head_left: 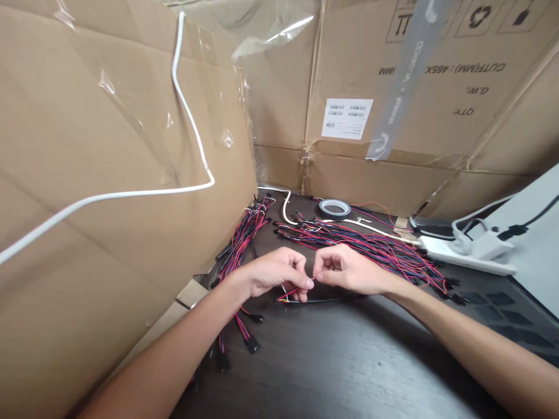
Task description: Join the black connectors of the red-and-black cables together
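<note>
Over the dark table, my left hand (283, 274) pinches a red wire (290, 292) between thumb and fingers. My right hand (343, 269) sits just beside it, its thumb and forefinger closed on the same wire near the other fingertips. Below the fingers lies a thin dark cable (321, 300) with yellow and white strands showing at its left end. Part of it passes beneath my right hand. Behind my hands is a bundle of red, black and purple wires (371, 244). Another wire bundle with black connectors (242, 244) runs past my left wrist.
A roll of black tape (335, 208) lies at the back. A white power strip (467, 256) with plugged-in adapters stands at the right. Cardboard walls (109, 116) rise on the left and behind, with a white cord (192, 116) along the left one. The table (305, 361) is dark.
</note>
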A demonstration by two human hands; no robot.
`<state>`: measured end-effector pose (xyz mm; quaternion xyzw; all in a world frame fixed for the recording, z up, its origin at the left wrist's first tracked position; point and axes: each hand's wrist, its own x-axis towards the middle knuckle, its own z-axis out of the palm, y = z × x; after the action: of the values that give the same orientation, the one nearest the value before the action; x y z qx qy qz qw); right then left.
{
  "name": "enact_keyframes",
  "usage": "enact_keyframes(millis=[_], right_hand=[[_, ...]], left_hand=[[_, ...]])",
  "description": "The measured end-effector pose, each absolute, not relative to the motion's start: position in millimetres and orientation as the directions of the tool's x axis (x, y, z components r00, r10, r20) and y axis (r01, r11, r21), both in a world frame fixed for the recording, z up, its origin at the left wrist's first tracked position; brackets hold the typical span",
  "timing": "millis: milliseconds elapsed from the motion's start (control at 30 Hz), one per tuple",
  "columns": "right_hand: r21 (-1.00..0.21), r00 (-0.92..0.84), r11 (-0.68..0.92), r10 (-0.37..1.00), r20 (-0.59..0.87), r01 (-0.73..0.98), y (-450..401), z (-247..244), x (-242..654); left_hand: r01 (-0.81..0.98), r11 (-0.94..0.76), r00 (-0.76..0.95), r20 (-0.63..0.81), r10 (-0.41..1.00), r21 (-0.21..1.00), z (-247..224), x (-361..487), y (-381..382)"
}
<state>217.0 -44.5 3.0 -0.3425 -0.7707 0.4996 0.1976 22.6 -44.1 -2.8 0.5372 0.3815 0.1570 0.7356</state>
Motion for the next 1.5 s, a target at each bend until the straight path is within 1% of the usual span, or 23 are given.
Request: enact_keyframes(millis=[133, 267, 400, 567, 733, 833, 933, 1000, 1133, 1233, 1300, 1367, 1500], right_hand=[[-0.895, -0.689, 0.293, 0.724, -0.022, 0.336, -44.3, 0.8, 217.1], [-0.905, -0.719, 0.301, 0.695, -0.007, 0.3, -46.4, 0.5, 216.3], [-0.929, -0.744, 0.288, 0.668, 0.021, 0.232, -51.3, 2.6, 215.1], [-0.951, -0.767, 0.205, 0.64, -0.047, 0.23, -57.6, 7.4, 214.5], [-0.927, -0.763, 0.218, 0.639, -0.102, 0.306, -57.7, 12.9, 215.9], [-0.896, -0.757, 0.244, 0.638, -0.141, 0.372, -55.8, 14.4, 217.2], [-0.879, -0.765, 0.287, 0.631, -0.126, 0.381, -55.6, 13.8, 216.9], [-0.874, -0.761, 0.297, 0.638, -0.118, 0.384, -56.4, 13.1, 215.9], [-0.87, -0.733, 0.284, 0.67, -0.12, 0.402, -56.1, 12.3, 215.0], [-0.886, -0.715, 0.239, 0.686, -0.136, 0.397, -51.1, 10.5, 218.4], [-0.901, -0.731, 0.185, 0.658, -0.182, 0.391, -46.3, 9.1, 222.3], [-0.907, -0.747, 0.138, 0.623, -0.232, 0.397, -42.2, 8.3, 226.1], [-0.903, -0.74, 0.063, 0.598, -0.308, 0.426, -39.6, 9.0, 229.2]], left_hand=[[0.127, 0.428, 0.676, -0.394, 0.623, 0.895, -0.4, 21.6, -42.8], [0.189, 0.47, 0.721, -0.447, 0.529, 0.862, -1.0, 19.5, -41.4], [0.228, 0.491, 0.76, -0.469, 0.45, 0.841, -3.6, 17.2, -39.8], [0.255, 0.484, 0.804, -0.462, 0.374, 0.837, -3.8, 17.1, -40.1], [0.248, 0.492, 0.835, -0.442, 0.328, 0.835, -0.4, 18.2, -42.1], [0.283, 0.507, 0.812, -0.484, 0.325, 0.815, 0.1, 18.9, -42.3], [0.326, 0.505, 0.793, -0.522, 0.315, 0.799, 0.0, 20.4, -42.2], [0.317, 0.509, 0.789, -0.52, 0.327, 0.8, 0.5, 21.6, -42.8], [0.262, 0.514, 0.773, -0.496, 0.395, 0.817, 1.5, 23.8, -44.9], [0.244, 0.519, 0.726, -0.509, 0.462, 0.819, 0.5, 25.2, -45.8], [0.251, 0.526, 0.698, -0.528, 0.484, 0.813, -0.2, 25.9, -45.7], [0.274, 0.528, 0.686, -0.548, 0.479, 0.804, -0.3, 26.2, -45.2], [0.327, 0.511, 0.682, -0.573, 0.455, 0.795, -0.2, 26.4, -44.5]])
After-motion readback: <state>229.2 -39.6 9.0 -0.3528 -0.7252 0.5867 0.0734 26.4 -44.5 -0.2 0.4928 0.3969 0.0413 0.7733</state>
